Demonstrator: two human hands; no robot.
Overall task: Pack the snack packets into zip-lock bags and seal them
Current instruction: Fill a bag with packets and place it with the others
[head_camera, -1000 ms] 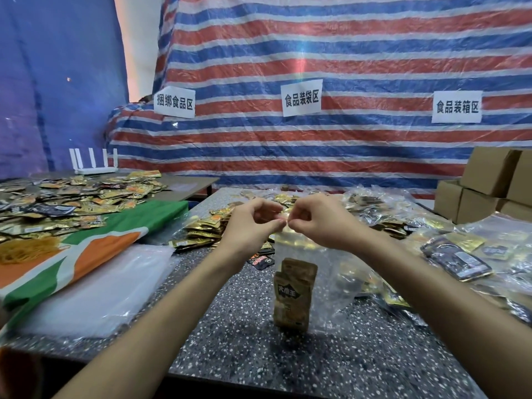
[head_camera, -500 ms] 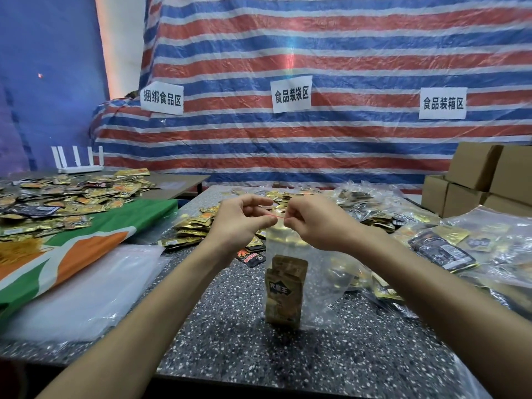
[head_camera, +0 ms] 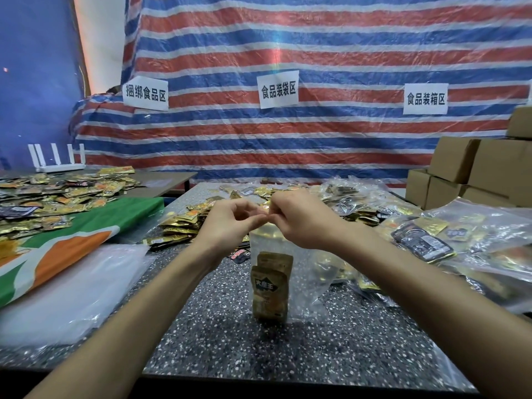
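A clear zip-lock bag (head_camera: 308, 269) hangs upright over the speckled table (head_camera: 230, 355), its bottom touching the top. Inside it stand two or three brown snack packets (head_camera: 269, 286). My left hand (head_camera: 230, 226) and my right hand (head_camera: 299, 220) meet above it, fingertips together, each pinching the bag's top strip. The strip itself is mostly hidden by my fingers. Loose gold snack packets (head_camera: 178, 226) lie in a heap just behind my left hand.
A stack of empty clear bags (head_camera: 66, 289) lies at the left, beside a green and orange cloth (head_camera: 57, 249). Filled bags (head_camera: 460, 240) pile up at the right, with cardboard boxes (head_camera: 475, 174) behind. More packets (head_camera: 57, 194) cover the left table.
My two hands have closed together at the top of the bag; half a second ago a short gap with the strip showed between them. The bag stays in place.
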